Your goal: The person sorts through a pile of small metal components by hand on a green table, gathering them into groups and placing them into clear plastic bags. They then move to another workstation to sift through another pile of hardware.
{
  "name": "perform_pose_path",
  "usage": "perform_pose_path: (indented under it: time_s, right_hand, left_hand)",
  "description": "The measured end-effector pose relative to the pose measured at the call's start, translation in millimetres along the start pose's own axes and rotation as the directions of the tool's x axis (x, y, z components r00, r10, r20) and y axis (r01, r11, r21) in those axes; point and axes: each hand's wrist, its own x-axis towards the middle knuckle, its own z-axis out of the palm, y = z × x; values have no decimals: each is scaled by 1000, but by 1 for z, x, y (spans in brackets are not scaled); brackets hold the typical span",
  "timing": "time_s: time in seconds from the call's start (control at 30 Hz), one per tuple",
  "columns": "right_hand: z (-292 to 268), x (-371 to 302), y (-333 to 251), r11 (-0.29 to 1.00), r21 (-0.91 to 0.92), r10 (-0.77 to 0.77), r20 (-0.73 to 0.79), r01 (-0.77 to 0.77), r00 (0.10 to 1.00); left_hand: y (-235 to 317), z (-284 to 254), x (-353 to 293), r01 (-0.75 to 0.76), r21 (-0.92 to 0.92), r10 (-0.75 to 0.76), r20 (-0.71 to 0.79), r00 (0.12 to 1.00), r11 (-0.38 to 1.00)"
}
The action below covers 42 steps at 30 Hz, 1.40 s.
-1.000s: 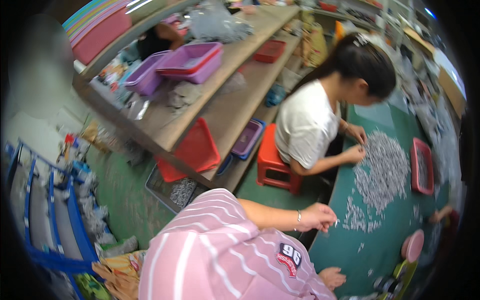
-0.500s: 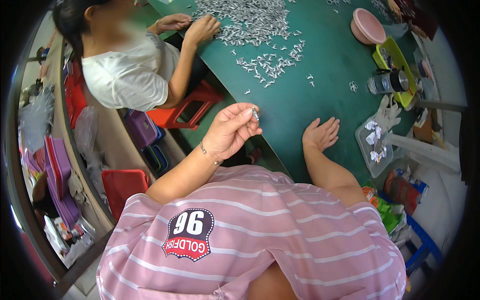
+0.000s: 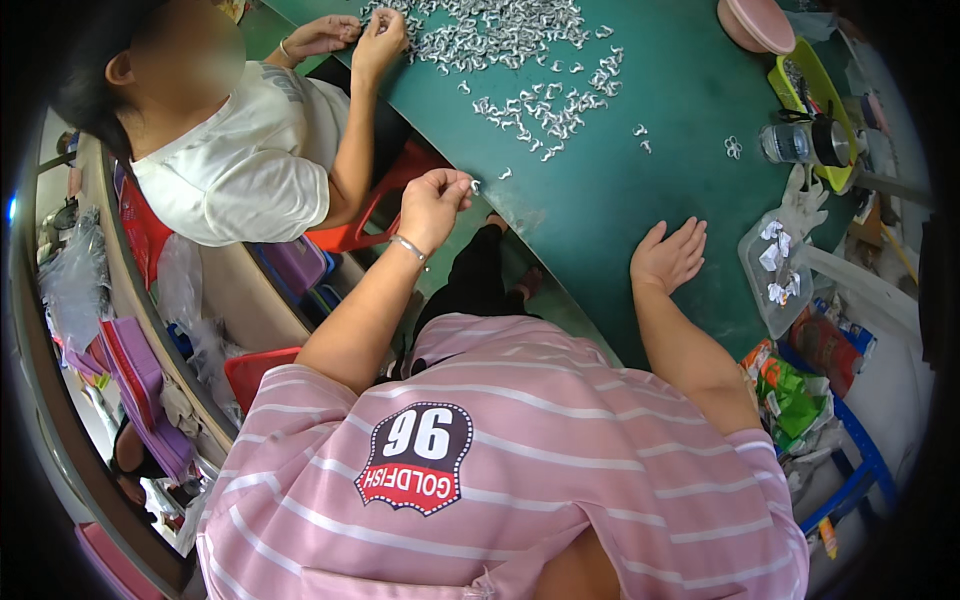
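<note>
My left hand (image 3: pixel 432 208) is raised beside the near left edge of the green table (image 3: pixel 570 225). Its thumb and fingers pinch a small curved silver metal piece (image 3: pixel 475 187), whose end sticks out past the fingertips. Close by on the tabletop lies a single loose piece (image 3: pixel 505 174) of similar look. My right hand (image 3: pixel 667 256) rests on the table with its fingers stretched out, holding nothing. Farther off, a small group of curved metal pieces (image 3: pixel 545 115) is spread in front of a large pile (image 3: pixel 490 35) of them.
At left, a person in a white shirt (image 3: pixel 235 165) works at the pile with both hands. To the right are a pink bowl (image 3: pixel 757 25), a yellow-green basket (image 3: pixel 800 75), a glass jar (image 3: pixel 785 143), a flower-shaped metal piece (image 3: pixel 733 148) and a clear tray (image 3: pixel 775 285) with foil scraps.
My left hand has reached forward and left with the metal piece, and its fingers have turned toward the table. My right hand stays flat on the table. The view has shifted slightly.
</note>
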Motion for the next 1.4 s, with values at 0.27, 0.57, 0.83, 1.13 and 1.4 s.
perform_pose_path:
  time_s: [0.27,0.57,0.83,1.13,1.4]
  right_hand:
    - [7,1,2,999,-2,-45,-34,45,998]
    - [3,2,-3,999,7,-38,-16,38,999]
    - [3,2,-3,999,21,-39,-18,39,999]
    - [4,2,-2,999,9,-39,-30,39,999]
    - [3,2,-4,999,0,-38,-42,38,998]
  left_hand:
    - [-12,32,32,-20,285,29,-28,999,958]
    - [5,48,43,-408,466,461,2,888,785]
    - [8,70,63,-517,664,557,179,811,540]
    - [19,41,43,-486,472,548,7,837,736]
    - [16,41,39,-556,423,604,28,797,715]
